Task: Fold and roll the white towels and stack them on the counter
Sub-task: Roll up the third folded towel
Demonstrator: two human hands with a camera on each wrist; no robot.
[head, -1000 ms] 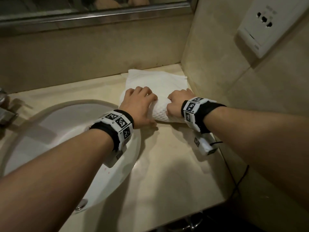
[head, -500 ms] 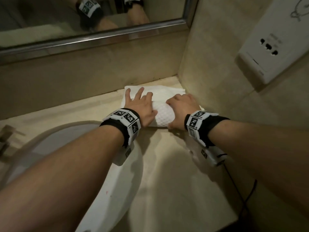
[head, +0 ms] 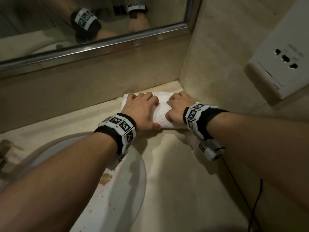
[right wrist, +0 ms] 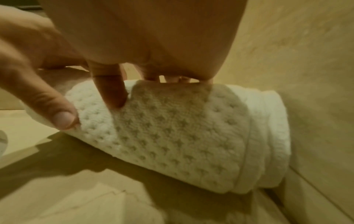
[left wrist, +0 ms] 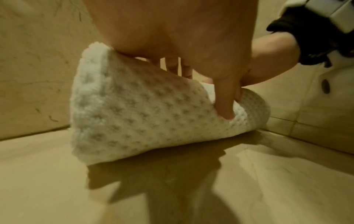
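Two hands are on one rolled white towel (head: 164, 114), which lies on the beige counter (head: 175, 164) in the back right corner, close to the side wall (head: 217, 47) and the backsplash under the mirror (head: 83, 22); my left hand (head: 142, 111) curls over the roll's left half, fingers draped across the top and thumb pressed into the near side; my right hand (head: 178, 106) grips the right half the same way, thumb dug into the waffle weave; the two thumbs sit near each other at the middle of the roll; no brand shows on the towel, and the faint lettering above the holes of the wall socket (head: 282, 62) is too blurred to read; black-and-white square markers cover both wristbands; the white sink basin (head: 127, 190) lies just left of my left forearm, with reddish specks on its rim; a black cable (head: 255, 203) hangs at the counter's right edge; my hands hide much of the roll's top
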